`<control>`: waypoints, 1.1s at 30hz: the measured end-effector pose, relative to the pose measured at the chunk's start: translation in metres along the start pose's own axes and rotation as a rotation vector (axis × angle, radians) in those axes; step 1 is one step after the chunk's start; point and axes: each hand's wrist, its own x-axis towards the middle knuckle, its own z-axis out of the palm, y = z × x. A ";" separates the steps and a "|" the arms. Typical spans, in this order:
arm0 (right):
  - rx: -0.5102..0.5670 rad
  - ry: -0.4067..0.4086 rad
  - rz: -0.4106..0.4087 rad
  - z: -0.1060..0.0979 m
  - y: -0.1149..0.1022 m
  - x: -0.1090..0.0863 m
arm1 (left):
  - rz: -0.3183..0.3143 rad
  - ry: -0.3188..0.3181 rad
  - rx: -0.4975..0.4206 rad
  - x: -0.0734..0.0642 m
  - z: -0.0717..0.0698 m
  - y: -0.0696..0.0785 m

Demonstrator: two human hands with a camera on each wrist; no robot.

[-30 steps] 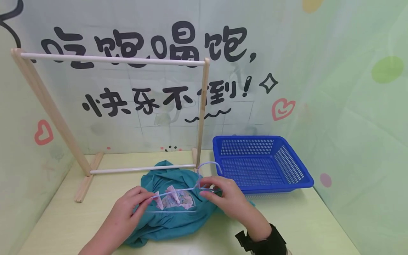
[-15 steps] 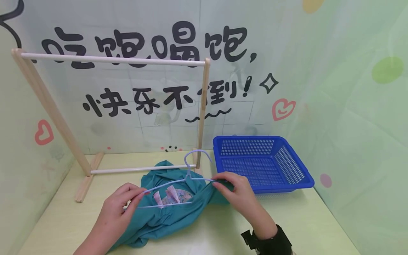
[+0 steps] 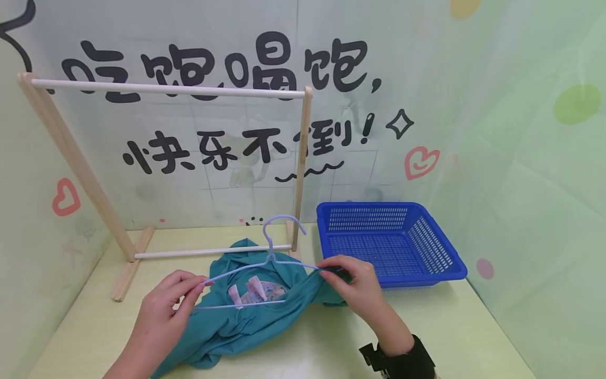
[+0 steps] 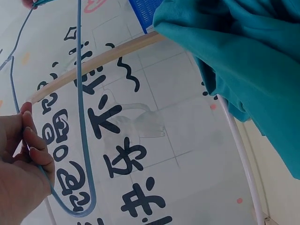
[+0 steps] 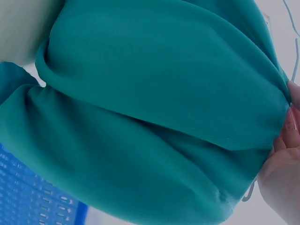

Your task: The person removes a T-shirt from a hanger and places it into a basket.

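Observation:
A light-blue clothes hanger (image 3: 271, 258) is held above the table, its hook pointing up. My left hand (image 3: 163, 305) pinches the hanger's left shoulder near its end; the left wrist view shows that rounded end of the hanger (image 4: 80, 140) free of cloth beyond my fingers. On the other side, my right hand (image 3: 357, 284) pinches the edge of a teal shirt (image 3: 246, 334) together with the hanger's right shoulder, whose tip is hidden under cloth. The shirt lies bunched below, a pinkish print (image 3: 270, 291) showing behind the hanger's lower bar. Draped teal cloth (image 5: 159, 93) fills the right wrist view.
A wooden rack (image 3: 303, 168) with a white top rail (image 3: 165, 88) and a white lower rail (image 3: 189, 253) stands behind the shirt on the left. At the back right sits a blue plastic basket (image 3: 388, 281). A printed backdrop (image 3: 426, 63) encloses the table (image 3: 426, 331).
The right hand shifted from the hanger's neck outward to the right shoulder, lifting the shirt's edge over it. The hanger rose and moved left, and the left hand went left with it.

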 end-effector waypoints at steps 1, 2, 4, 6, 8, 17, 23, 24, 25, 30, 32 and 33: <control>0.005 0.003 0.008 -0.001 0.000 0.000 | 0.000 0.007 0.000 0.000 -0.001 -0.001; 0.009 0.004 0.016 -0.001 0.001 0.000 | -0.002 0.011 0.002 0.000 -0.002 -0.002; 0.017 0.006 0.029 -0.003 0.002 -0.001 | -0.012 0.015 0.009 0.000 -0.005 -0.003; 0.024 0.005 0.048 -0.005 0.003 -0.002 | -0.018 0.023 0.015 0.001 -0.007 -0.004; 0.032 0.000 0.068 -0.006 0.004 -0.003 | -0.021 0.034 0.017 0.001 -0.010 -0.005; 0.078 0.000 0.149 -0.006 0.009 -0.006 | 0.009 0.080 0.015 -0.001 -0.021 -0.013; 0.074 0.036 0.132 -0.006 0.015 -0.008 | 0.061 0.136 0.023 0.001 -0.029 -0.018; 0.078 0.043 0.132 -0.007 0.016 -0.008 | 0.061 0.143 0.026 0.001 -0.031 -0.019; 0.084 0.050 0.130 -0.007 0.018 -0.008 | 0.053 0.150 0.027 0.001 -0.032 -0.019; 0.135 0.072 0.148 -0.008 0.023 -0.011 | 0.019 0.154 0.035 0.001 -0.037 -0.022; 0.154 0.081 0.177 -0.009 0.024 -0.013 | 0.032 0.160 0.035 0.001 -0.039 -0.024; 0.161 0.086 0.196 -0.009 0.024 -0.013 | 0.043 0.164 0.031 0.001 -0.040 -0.025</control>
